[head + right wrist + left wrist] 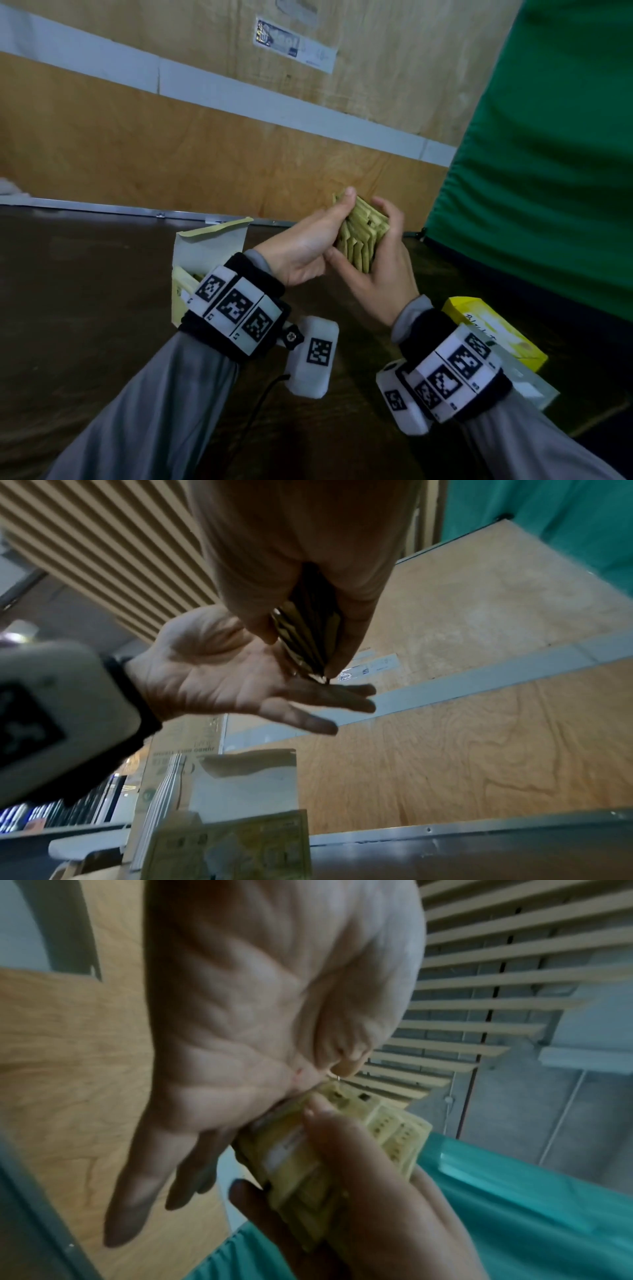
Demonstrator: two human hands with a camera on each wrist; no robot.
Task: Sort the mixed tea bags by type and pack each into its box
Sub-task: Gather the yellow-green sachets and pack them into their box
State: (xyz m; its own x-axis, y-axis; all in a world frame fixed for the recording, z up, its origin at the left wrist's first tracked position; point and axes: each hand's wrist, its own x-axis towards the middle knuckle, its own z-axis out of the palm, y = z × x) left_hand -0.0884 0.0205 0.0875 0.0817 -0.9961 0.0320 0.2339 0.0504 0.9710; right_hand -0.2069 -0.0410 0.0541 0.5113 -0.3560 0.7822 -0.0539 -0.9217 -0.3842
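A fanned stack of pale green tea bags (361, 236) is held up above the dark table. My right hand (380, 277) grips it from the right, thumb and fingers curled round the stack (308, 639). My left hand (305, 250) lies flat against the stack's left edge, fingers straight (137, 1191), with the thumb resting on the top corner. The stack (298, 1153) shows several printed bag ends. An open pale green box (209, 250) stands behind my left wrist with its lid up and bags inside. A yellow tea box (496, 332) lies by my right wrist.
A plywood wall (171, 144) with a grey strip rises behind the table (85, 291). Green cloth (548, 154) hangs at the right. A pale whitish box (527, 387) lies under the yellow one.
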